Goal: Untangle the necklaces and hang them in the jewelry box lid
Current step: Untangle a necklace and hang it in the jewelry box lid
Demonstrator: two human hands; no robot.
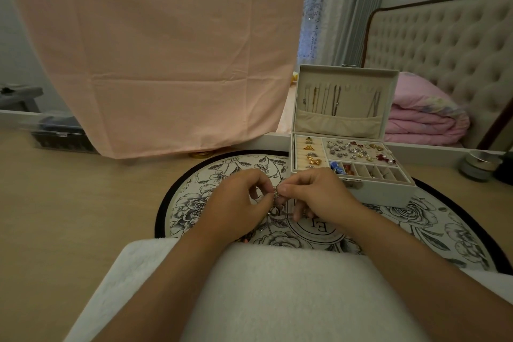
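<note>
Over the round floral mat [200,203], my left hand [236,200] and my right hand [319,194] meet fingertip to fingertip and pinch a small knot of tangled necklaces [275,192]. More chain and a ring-shaped pendant [274,211] dangle below the knot, between the hands. The white jewelry box [380,189] stands open at the back right. Its upright lid [388,103] has several necklaces [322,100] hanging from hooks above a fabric pocket, and another necklace [374,104] hangs at the lid's right.
The box tray holds rings, earrings and small compartments. A white fluffy towel [277,300] covers the near edge under my forearms. A peach cloth [166,50] hangs at the back, a clear storage box [61,136] sits at the left, and a round tin [480,165] sits at the far right.
</note>
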